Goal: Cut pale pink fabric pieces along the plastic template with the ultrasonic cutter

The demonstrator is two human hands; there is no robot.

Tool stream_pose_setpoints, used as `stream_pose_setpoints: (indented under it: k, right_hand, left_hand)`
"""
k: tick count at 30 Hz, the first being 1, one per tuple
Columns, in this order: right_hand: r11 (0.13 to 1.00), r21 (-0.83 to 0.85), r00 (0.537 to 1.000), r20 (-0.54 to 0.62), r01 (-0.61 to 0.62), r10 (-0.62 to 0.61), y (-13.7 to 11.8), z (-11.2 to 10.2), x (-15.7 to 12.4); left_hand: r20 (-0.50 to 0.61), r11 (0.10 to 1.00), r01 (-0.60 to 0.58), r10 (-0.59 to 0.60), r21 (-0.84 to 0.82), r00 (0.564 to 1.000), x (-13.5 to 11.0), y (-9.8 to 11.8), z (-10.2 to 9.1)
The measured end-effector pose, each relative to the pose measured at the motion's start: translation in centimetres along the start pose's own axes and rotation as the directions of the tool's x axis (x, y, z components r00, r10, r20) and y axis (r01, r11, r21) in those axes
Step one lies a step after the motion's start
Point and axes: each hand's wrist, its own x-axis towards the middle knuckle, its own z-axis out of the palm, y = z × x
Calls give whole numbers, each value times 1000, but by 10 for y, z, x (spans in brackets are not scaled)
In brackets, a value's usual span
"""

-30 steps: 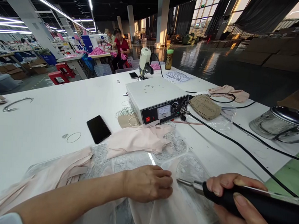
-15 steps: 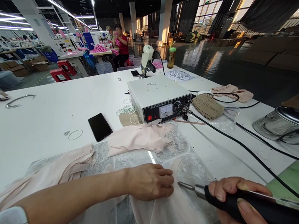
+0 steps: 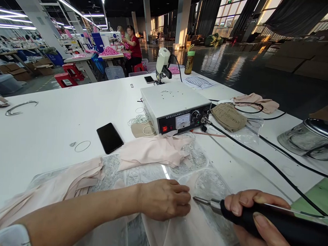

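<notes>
My left hand (image 3: 165,200) rests knuckles up, fingers curled together, on a thin pale pink fabric piece (image 3: 195,228) over a clear plastic board (image 3: 215,185). My right hand (image 3: 257,219) is wrapped around the black grip of an ultrasonic handpiece (image 3: 281,227). Its metal tip points left, just beside the left fingertips at the fabric; whether it touches cannot be made out. Another pale pink piece (image 3: 152,151) lies across the board's far part, and a stack of pink pieces (image 3: 67,184) lies at its left.
Behind the board stands a control box (image 3: 178,105) with a dial and a lit red switch; a black cable (image 3: 254,151) runs right from it. A phone (image 3: 109,138), a glass jar (image 3: 308,139), brown card patterns (image 3: 228,117) and a bottle (image 3: 189,61) are on the white table.
The handpiece tip has shifted slightly left and up, closer to my left fingers. My left hand stays in place. The seated person in the background has lowered their hands.
</notes>
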Motion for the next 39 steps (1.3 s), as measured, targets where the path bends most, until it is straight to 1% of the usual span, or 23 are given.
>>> stream_pose_setpoints:
  k: [5, 9, 12, 15, 19, 25, 35, 39]
  right_hand:
    - [1000, -11, 999, 35, 6, -6, 1, -5, -1]
    - [1000, 1, 998, 66, 25, -25, 1, -4, 1]
    - [1000, 6, 998, 64, 14, -14, -1, -4, 1]
    - [999, 31, 999, 34, -10, 9, -4, -7, -3]
    - [999, 31, 999, 29, -31, 30, -8, -9, -8]
    - [999, -12, 998, 52, -44, 44, -8, -5, -6]
    - [1000, -24, 995, 94, -17, 19, -6, -6, -4]
    - [1000, -7, 995, 98, -7, 7, -4, -7, -2]
  left_hand:
    - [12, 1000, 0, 0, -3, 1000, 0, 0, 0]
    - [13, 1000, -5, 5, -4, 1000, 1, 0, -1]
    - [-1, 1000, -2, 2, -8, 1000, 0, 0, 0]
    - [-11, 1000, 2, -2, -21, 1000, 0, 0, 1]
    - [44, 999, 8, -6, -34, 999, 1, 0, 0]
    - [111, 1000, 7, -4, -29, 994, 3, 0, -4]
    - [65, 999, 11, -9, -41, 998, 3, 0, -5]
    - [52, 998, 35, -32, -61, 998, 2, 2, -5]
